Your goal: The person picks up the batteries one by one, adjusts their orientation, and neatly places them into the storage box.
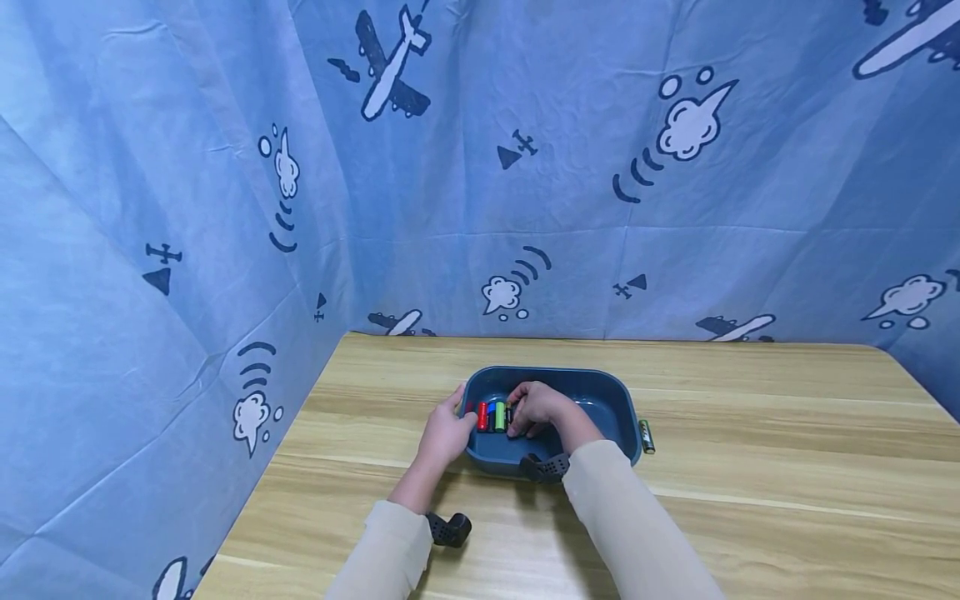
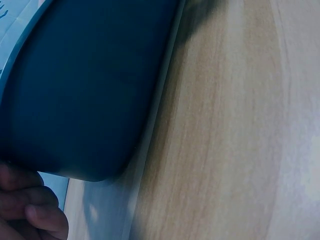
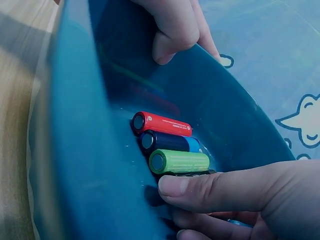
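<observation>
A dark blue plastic tub (image 1: 502,450) stands on the table. My left hand (image 1: 447,432) grips its left rim, thumb inside and fingers outside; in the left wrist view the curled fingers (image 2: 35,205) show at the tub's end. In the tub lie a red battery (image 3: 162,123), a dark blue battery (image 3: 170,142) and a green battery (image 3: 180,161), side by side. My right hand (image 1: 542,407) reaches into the tub and pinches a black battery (image 3: 197,173) right beside the green one. Thumb and fingers hide most of that black battery.
Another battery (image 1: 647,437), dark with a greenish end, lies on the wooden table (image 1: 750,467) just outside the tub's right side. A blue curtain (image 1: 570,208) printed with planes and clouds hangs behind the table and along its left.
</observation>
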A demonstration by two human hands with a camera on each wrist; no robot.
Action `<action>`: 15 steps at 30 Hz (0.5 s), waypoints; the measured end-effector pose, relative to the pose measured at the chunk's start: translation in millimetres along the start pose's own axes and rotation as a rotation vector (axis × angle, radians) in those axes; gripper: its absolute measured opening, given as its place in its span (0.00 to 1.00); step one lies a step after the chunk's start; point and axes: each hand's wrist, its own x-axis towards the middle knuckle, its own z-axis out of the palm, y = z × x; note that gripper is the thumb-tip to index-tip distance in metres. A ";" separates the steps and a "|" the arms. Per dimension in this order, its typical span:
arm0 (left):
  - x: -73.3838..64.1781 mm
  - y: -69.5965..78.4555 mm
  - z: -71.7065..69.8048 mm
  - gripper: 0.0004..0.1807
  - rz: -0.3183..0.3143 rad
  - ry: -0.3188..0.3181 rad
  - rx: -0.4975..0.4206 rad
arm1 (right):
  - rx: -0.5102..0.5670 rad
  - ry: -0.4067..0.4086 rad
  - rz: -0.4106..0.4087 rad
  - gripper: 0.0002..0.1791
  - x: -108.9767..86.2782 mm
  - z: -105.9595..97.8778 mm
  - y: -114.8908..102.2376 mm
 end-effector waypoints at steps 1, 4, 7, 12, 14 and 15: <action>0.1 -0.1 0.1 0.31 -0.001 -0.001 -0.002 | 0.000 0.000 -0.001 0.27 -0.1 -0.1 -0.1; 0.6 -1.1 0.3 0.31 0.000 -0.003 -0.004 | 0.004 0.000 0.008 0.27 0.1 0.1 -0.1; 0.8 -1.6 0.2 0.31 -0.002 -0.005 -0.004 | 0.004 -0.007 0.014 0.27 -0.3 -0.6 -0.9; 0.9 -1.1 0.3 0.31 -0.009 -0.008 -0.005 | 0.023 -0.044 0.013 0.25 -5.1 -4.4 -5.1; 0.9 -0.9 0.2 0.31 -0.009 -0.009 -0.005 | 0.031 -0.057 0.015 0.24 -7.2 -6.0 -6.6; 0.9 -0.9 0.0 0.31 -0.006 -0.008 -0.005 | 0.028 -0.058 0.015 0.24 -7.9 -6.6 -6.8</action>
